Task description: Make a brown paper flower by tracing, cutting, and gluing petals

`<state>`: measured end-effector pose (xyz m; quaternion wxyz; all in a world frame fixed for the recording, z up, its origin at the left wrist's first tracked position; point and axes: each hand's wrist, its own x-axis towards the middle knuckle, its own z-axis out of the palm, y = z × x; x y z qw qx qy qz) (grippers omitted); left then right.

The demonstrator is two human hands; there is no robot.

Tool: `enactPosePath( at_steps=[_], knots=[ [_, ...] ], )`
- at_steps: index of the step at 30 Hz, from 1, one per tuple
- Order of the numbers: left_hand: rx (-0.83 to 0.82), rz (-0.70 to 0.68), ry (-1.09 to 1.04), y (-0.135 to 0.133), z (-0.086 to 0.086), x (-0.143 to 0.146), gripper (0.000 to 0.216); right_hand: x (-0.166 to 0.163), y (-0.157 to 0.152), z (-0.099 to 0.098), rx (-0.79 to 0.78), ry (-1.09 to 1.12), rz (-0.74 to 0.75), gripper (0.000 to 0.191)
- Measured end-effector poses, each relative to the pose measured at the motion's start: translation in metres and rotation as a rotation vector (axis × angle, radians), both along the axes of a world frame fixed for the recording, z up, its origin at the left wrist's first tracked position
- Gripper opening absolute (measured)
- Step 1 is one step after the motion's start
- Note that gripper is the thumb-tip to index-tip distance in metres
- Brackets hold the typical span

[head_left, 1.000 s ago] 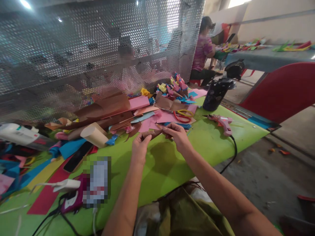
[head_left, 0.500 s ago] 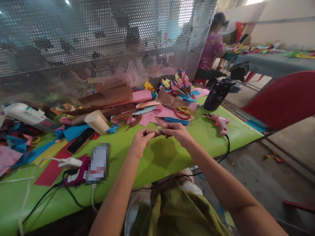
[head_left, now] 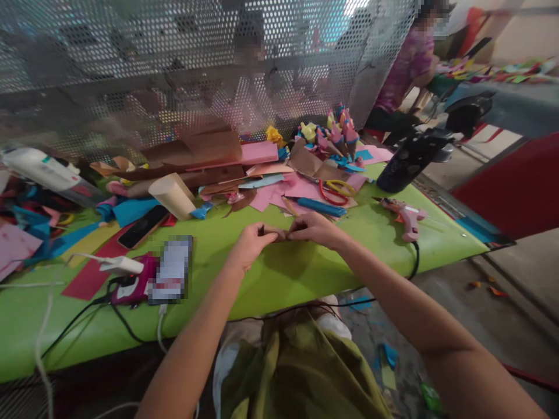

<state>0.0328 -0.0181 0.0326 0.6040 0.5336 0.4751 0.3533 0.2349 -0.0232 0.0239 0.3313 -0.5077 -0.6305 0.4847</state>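
A small strip of brown paper (head_left: 276,233) is stretched between my two hands, just above the green tabletop. My left hand (head_left: 251,244) is closed, pinching its left end between thumb and fingers. At the other end my right hand (head_left: 317,228) pinches the same strip, fingertips turned down. The fingers hide part of the paper. Just beyond the hands lie a slim blue packet (head_left: 322,206) and scissors (head_left: 334,192) with red and yellow handles. To the right rests a pink glue gun (head_left: 410,221), its cord running over the table edge.
Brown paper (head_left: 192,151), pink sheets and small paper cones (head_left: 343,134) line the mesh partition. A beige roll (head_left: 172,195), phone (head_left: 146,226), pixelated phone (head_left: 172,270) and purple socket block (head_left: 133,285) lie left. A dark tumbler (head_left: 410,160) stands right; a person (head_left: 404,70) sits beyond.
The view has tilted and shifted slightly, so the table sits higher and further right items moved outward. Both hands still pinch the brown paper, which now looks lower and flatter.
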Motion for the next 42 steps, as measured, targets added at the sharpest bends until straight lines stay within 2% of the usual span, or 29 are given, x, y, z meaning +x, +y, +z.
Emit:
enactPosePath(
  at_steps=[4,8,13,18,22,26,31,35,42],
  knots=[
    [0.098,0.135,0.191,0.000,-0.012,0.001,0.027,-0.002,-0.002,-0.008,0.136,-0.252,0.007,0.001],
    [0.228,0.167,0.460,-0.006,-0.009,0.002,0.031,-0.005,-0.010,-0.010,0.171,-0.398,-0.043,0.006],
    [0.315,0.182,0.717,-0.013,0.003,0.003,0.031,-0.008,-0.018,-0.007,0.231,-0.402,-0.059,0.021],
    [0.410,0.060,1.030,-0.017,0.003,0.001,0.039,-0.006,-0.025,-0.006,0.376,-0.375,0.037,0.026],
    [0.664,-0.009,1.067,-0.016,-0.003,-0.004,0.029,0.001,-0.029,-0.008,0.446,-0.447,0.148,0.028],
    [0.893,-0.195,1.000,-0.016,-0.006,-0.009,0.011,0.009,-0.033,-0.011,0.582,-0.562,0.236,0.032],
    [1.041,-0.364,0.989,-0.027,-0.007,-0.021,0.033,0.010,-0.042,-0.012,0.694,-0.666,0.265,0.031],
    [1.102,-0.395,1.018,-0.033,-0.007,-0.028,0.035,0.008,-0.045,-0.011,0.729,-0.694,0.277,0.032],
    [1.079,-0.402,1.039,-0.034,-0.007,-0.029,0.036,0.011,-0.045,-0.009,0.729,-0.623,0.295,0.035]
  ],
)
